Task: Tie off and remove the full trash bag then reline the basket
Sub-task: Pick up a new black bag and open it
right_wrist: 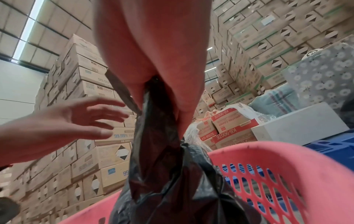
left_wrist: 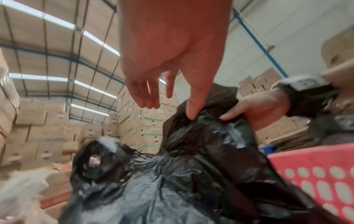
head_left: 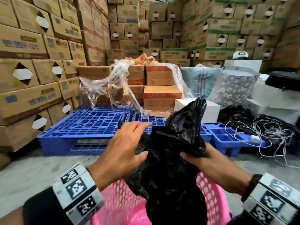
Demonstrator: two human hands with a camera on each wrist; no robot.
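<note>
A black trash bag [head_left: 175, 153] rises out of the pink perforated basket [head_left: 120, 202], its top bunched into a peak. My right hand [head_left: 199, 157] grips the gathered neck of the bag from the right; in the right wrist view the plastic [right_wrist: 153, 136] runs out of my closed fist. My left hand [head_left: 125, 143] hovers at the bag's left side with fingers spread and straight; in the left wrist view its thumb [left_wrist: 193, 109] touches the bag [left_wrist: 172, 174]. The basket rim [right_wrist: 268, 153] curves below the bag.
A blue plastic pallet [head_left: 90, 124] lies just beyond the basket, carrying red-labelled cartons [head_left: 160, 88] and loose clear wrap [head_left: 110, 85]. Walls of cardboard boxes [head_left: 32, 65] stand left and behind. Tangled cord [head_left: 263, 133] and another black bag [head_left: 235, 114] lie at the right.
</note>
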